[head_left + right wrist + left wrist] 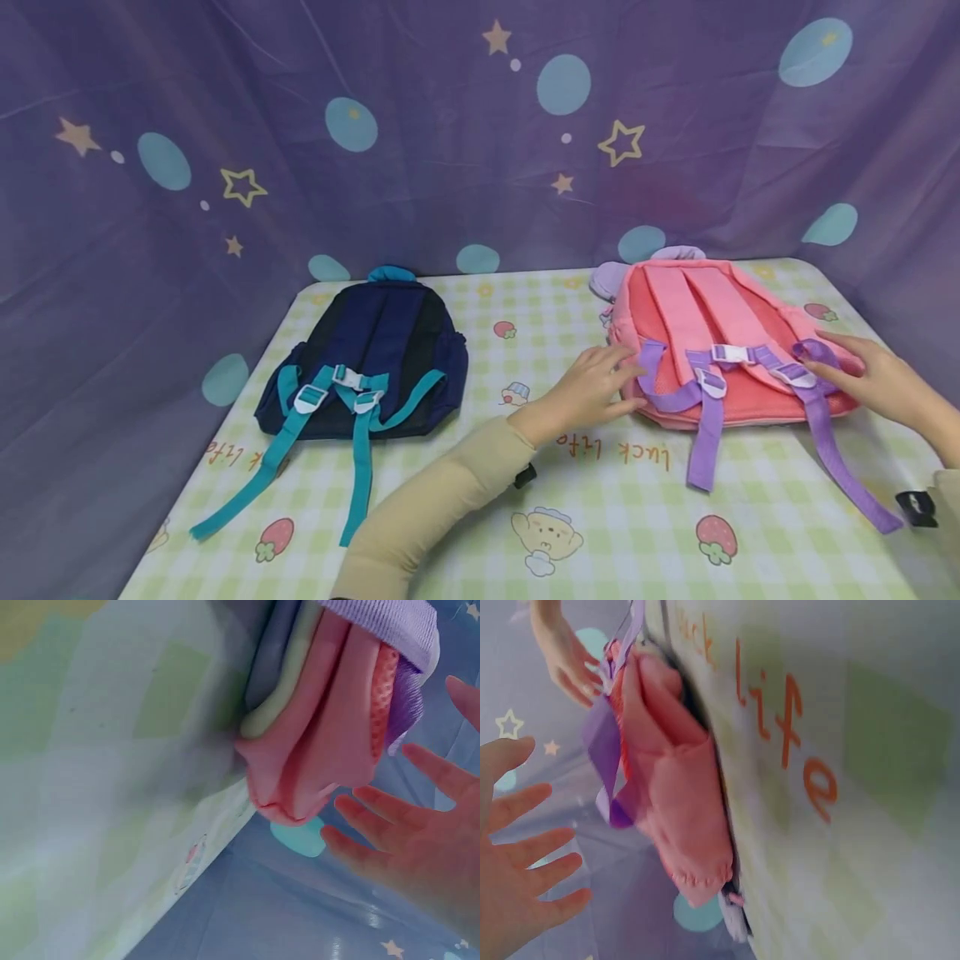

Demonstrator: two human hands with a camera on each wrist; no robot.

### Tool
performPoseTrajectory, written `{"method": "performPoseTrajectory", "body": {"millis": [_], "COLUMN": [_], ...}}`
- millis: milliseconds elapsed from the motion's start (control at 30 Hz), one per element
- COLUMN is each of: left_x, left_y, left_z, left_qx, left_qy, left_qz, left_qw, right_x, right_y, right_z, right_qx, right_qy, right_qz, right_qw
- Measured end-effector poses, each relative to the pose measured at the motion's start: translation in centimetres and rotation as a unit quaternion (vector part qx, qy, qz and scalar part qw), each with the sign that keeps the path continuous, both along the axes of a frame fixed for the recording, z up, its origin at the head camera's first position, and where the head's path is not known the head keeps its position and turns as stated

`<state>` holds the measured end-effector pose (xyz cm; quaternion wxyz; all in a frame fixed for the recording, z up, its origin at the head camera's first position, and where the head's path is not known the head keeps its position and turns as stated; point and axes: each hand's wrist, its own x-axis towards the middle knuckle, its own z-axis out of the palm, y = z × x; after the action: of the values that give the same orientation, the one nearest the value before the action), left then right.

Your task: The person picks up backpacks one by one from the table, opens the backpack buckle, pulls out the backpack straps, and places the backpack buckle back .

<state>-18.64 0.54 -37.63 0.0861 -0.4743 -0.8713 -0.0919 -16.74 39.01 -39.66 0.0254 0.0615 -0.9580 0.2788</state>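
A pink backpack [738, 312] lies straps-up on the table at the right, with purple webbing straps and white buckles joined across its back. At its left side is my left hand [588, 387], fingers spread beside the purple strap loop; in the left wrist view the left hand [525, 862] is apart from the pack. My right hand [877, 375] is at the pack's right side, fingers extended near the other strap loop. The right wrist view shows the right hand [420, 825] with spread fingers beside the pink side pocket [307, 757]. Neither hand holds anything.
A navy backpack [375, 333] with teal straps [362, 467] lies at the left of the table. The green-and-white checked tablecloth [630, 533] has printed strawberries and lettering. Behind stands a purple curtain [435, 192] with stars and ovals.
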Motion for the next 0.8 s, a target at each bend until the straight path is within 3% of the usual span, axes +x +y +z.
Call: {"method": "performPoseTrajectory", "body": {"millis": [300, 633, 800], "left_x": [0.0, -0.3, -0.4], "left_y": [1.8, 3.2, 3.5], "left_z": [-1.3, -2.2, -2.4], "left_qx": [0.000, -0.046, -0.058], "left_qy": [0.009, -0.031, -0.030], "left_qz": [-0.029, -0.016, -0.016], "left_qw": [0.9995, 0.9983, 0.9978], "right_x": [0.3, 0.4, 0.2], "right_y": [1.2, 1.9, 2.0], "right_z": [-0.5, -0.9, -1.0], "right_qx": [0.020, 0.037, 0.050], "right_qy": [-0.033, -0.038, -0.047], "right_qz": [-0.012, -0.020, -0.018], "right_qw": [0.9992, 0.9984, 0.9975]}}
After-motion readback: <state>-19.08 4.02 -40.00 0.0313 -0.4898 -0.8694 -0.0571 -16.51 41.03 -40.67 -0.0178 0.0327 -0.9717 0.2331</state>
